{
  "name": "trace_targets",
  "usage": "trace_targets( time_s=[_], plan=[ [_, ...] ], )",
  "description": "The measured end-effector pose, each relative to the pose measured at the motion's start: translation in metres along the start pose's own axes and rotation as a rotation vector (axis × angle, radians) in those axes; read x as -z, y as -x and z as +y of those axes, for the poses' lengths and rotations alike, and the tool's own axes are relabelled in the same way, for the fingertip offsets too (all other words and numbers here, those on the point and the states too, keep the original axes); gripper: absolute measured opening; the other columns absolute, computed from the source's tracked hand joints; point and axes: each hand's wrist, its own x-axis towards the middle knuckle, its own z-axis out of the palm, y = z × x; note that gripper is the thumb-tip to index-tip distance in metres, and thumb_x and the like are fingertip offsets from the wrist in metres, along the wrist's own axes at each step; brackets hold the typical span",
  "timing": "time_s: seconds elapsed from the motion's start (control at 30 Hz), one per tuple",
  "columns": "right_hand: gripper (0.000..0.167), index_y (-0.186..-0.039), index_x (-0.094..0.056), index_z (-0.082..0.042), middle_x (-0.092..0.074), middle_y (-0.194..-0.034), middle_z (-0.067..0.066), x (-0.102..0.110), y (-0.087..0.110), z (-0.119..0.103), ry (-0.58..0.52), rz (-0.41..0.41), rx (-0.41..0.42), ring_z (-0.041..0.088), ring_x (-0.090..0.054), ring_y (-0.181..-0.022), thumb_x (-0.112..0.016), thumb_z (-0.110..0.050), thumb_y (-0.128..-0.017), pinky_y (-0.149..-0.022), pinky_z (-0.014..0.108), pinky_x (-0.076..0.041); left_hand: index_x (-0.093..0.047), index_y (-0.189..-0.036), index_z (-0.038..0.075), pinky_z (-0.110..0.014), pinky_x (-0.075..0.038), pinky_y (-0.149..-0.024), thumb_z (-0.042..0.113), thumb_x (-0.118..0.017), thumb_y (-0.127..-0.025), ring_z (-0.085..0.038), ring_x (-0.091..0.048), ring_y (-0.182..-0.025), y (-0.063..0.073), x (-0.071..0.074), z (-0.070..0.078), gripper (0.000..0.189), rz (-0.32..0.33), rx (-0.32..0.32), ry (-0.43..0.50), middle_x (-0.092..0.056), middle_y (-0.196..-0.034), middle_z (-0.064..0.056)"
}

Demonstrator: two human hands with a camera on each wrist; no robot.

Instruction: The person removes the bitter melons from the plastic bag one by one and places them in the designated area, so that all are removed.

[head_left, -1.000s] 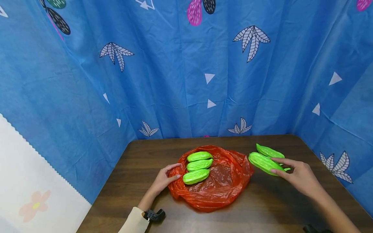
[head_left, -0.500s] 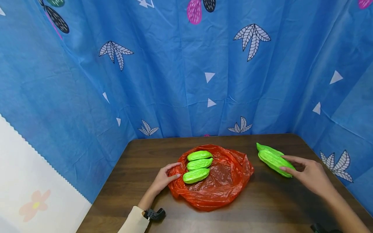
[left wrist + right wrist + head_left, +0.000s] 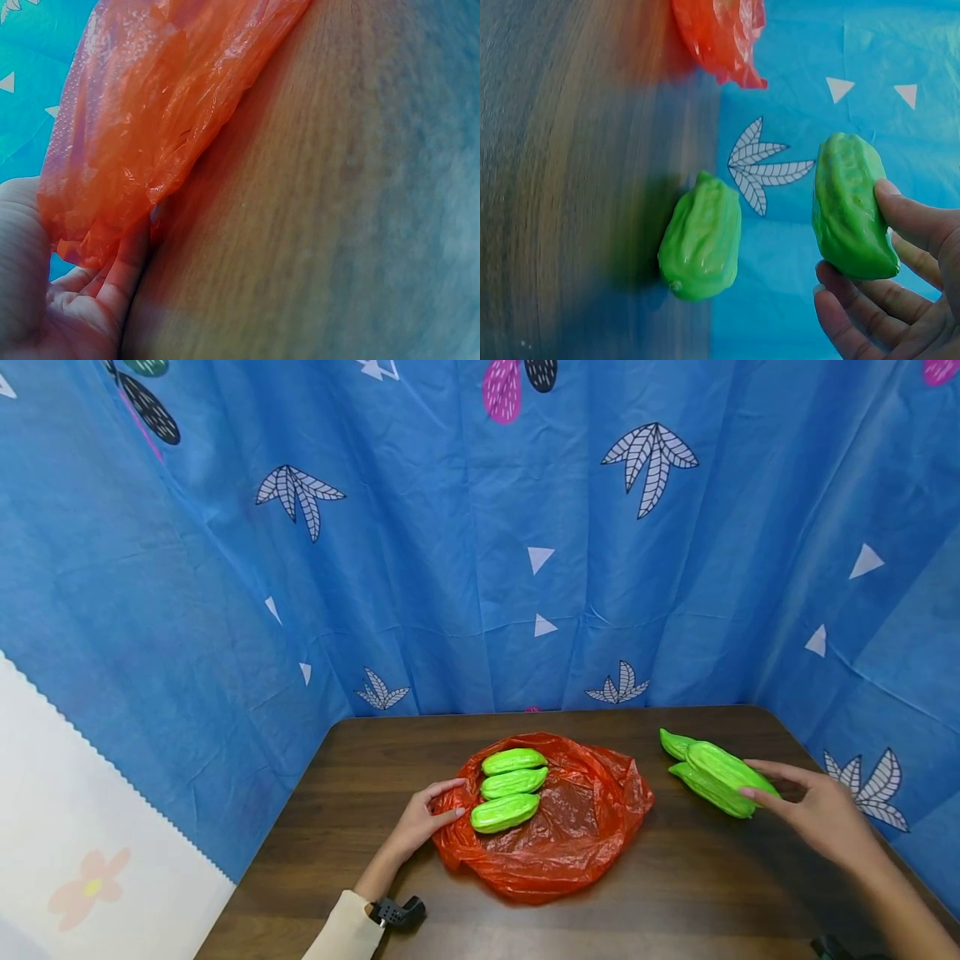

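Holds one gourd (image 3: 729, 765) in the right hand (image 3: 817, 814), pinched near its right end between thumb and fingers. Tilts it in the head view, far end toward the upper left, near end toward the lower right. Holds it raised off the surface (image 3: 675, 893), well to the right of the bag (image 3: 555, 870). Has two more gourds (image 3: 705, 789) lying close by on the surface, partly covered by the held one in the head view. Shows a gap in the right wrist view between the held gourd and one of these; cannot tell there about the second, not clearly separable.

Pinches the left edge of the bag between thumb and fingers of the left hand (image 3: 422, 820), touching none of the gourds on that side. Has three gourds (image 3: 513, 785) side by side on the bag's left half, apart from the fingers, amid thin red plastic spread open and crumpled around the rim.

Wears a pale sleeve (image 3: 347, 928) and a black wrist device (image 3: 401, 913) on the left arm. Faces a blue curtain (image 3: 465, 543) printed with leaves and triangles, beside a white cloth (image 3: 90, 827) with a flower at the lower left.
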Motion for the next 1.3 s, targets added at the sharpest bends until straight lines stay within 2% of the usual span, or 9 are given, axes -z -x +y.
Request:
trace_targets(
  time_s=[0.43, 0.53, 0.77, 0.93, 1.03, 1.07, 1.17, 1.2, 1.3],
  plan=[
    [0.052, -0.127, -0.067, 0.004, -0.064, -0.120, 0.036, 0.004, 0.007, 0.021, 0.028, 0.050, -0.052, -0.025, -0.040, -0.082, -0.081, -0.028, -0.089, -0.053, 0.025, -0.048, -0.064, -0.139, 0.021, -0.021, -0.048, -0.097, 0.021, -0.078, -0.091, -0.030, -0.052, -0.131, 0.000, -0.001, -0.002, 0.050, 0.002, -0.007, 0.001, -0.058, -0.141, -0.008],
    [0.053, -0.126, -0.068, 0.004, -0.063, -0.120, 0.037, 0.003, 0.007, 0.025, 0.064, 0.064, -0.071, -0.019, -0.043, -0.081, -0.081, -0.030, -0.088, -0.052, 0.026, -0.046, -0.064, -0.139, 0.021, -0.021, -0.048, -0.097, 0.021, -0.078, -0.091, -0.031, -0.052, -0.130, 0.000, -0.001, -0.002, 0.050, 0.003, -0.008, 0.003, -0.058, -0.140, -0.008],
    [0.054, -0.125, -0.068, 0.006, -0.063, -0.119, 0.038, 0.005, 0.006, 0.036, 0.083, 0.078, -0.099, -0.024, -0.038, -0.076, -0.082, -0.030, -0.088, -0.052, 0.024, -0.047, -0.064, -0.139, 0.020, -0.027, -0.050, -0.099, 0.022, -0.077, -0.091, -0.031, -0.052, -0.132, 0.000, 0.000, 0.000, 0.050, 0.002, -0.016, -0.004, -0.059, -0.140, -0.008],
    [0.054, -0.125, -0.067, 0.006, -0.062, -0.121, 0.039, 0.005, 0.006, 0.042, 0.088, 0.080, -0.116, -0.019, -0.042, -0.079, -0.081, -0.031, -0.089, -0.052, 0.027, -0.049, -0.063, -0.139, 0.021, -0.028, -0.050, -0.099, 0.022, -0.078, -0.091, -0.032, -0.051, -0.133, 0.000, 0.001, 0.002, 0.050, 0.004, -0.010, -0.016, -0.058, -0.141, -0.008],
    [0.055, -0.126, -0.066, 0.007, -0.060, -0.122, 0.040, 0.005, 0.007, 0.047, 0.096, 0.076, -0.133, 0.004, -0.062, -0.083, -0.079, -0.032, -0.090, -0.059, 0.039, -0.052, -0.063, -0.140, 0.019, -0.028, -0.049, -0.100, 0.022, -0.078, -0.091, -0.032, -0.051, -0.133, 0.000, 0.001, 0.002, 0.051, 0.001, -0.012, -0.017, -0.058, -0.141, -0.009],
    [0.056, -0.127, -0.065, 0.008, -0.060, -0.122, 0.040, 0.005, 0.007, 0.048, 0.103, 0.075, -0.141, 0.018, -0.066, -0.086, -0.078, -0.033, -0.091, -0.062, 0.043, -0.052, -0.063, -0.140, 0.020, -0.027, -0.048, -0.100, 0.022, -0.078, -0.091, -0.032, -0.051, -0.133, 0.000, 0.001, 0.002, 0.051, -0.001, -0.010, -0.013, -0.058, -0.141, -0.009],
    [0.058, -0.127, -0.064, 0.010, -0.058, -0.122, 0.042, 0.004, 0.007, 0.051, 0.115, 0.073, -0.162, 0.054, -0.059, -0.099, -0.077, -0.033, -0.092, -0.063, 0.046, -0.051, -0.063, -0.140, 0.019, -0.024, -0.047, -0.100, 0.021, -0.078, -0.091, -0.032, -0.051, -0.133, 0.000, 0.001, 0.000, 0.051, -0.002, -0.009, -0.003, -0.058, -0.141, -0.009],
    [0.058, -0.127, -0.063, 0.011, -0.058, -0.122, 0.042, 0.004, 0.007, 0.052, 0.116, 0.074, -0.167, 0.050, -0.062, -0.096, -0.077, -0.033, -0.092, -0.063, 0.044, -0.051, -0.063, -0.140, 0.019, -0.023, -0.047, -0.099, 0.021, -0.078, -0.091, -0.032, -0.051, -0.133, 0.000, 0.001, 0.000, 0.051, -0.003, -0.010, 0.002, -0.058, -0.141, -0.009],
    [0.058, -0.126, -0.064, 0.011, -0.060, -0.120, 0.041, 0.004, 0.007, 0.057, 0.109, 0.080, -0.174, 0.017, -0.065, -0.079, -0.078, -0.033, -0.091, -0.055, 0.029, -0.049, -0.063, -0.140, 0.016, -0.024, -0.049, -0.098, 0.018, -0.077, -0.091, -0.032, -0.051, -0.132, 0.000, 0.000, -0.001, 0.051, -0.002, -0.014, 0.017, -0.057, -0.141, -0.011]
  ],
)
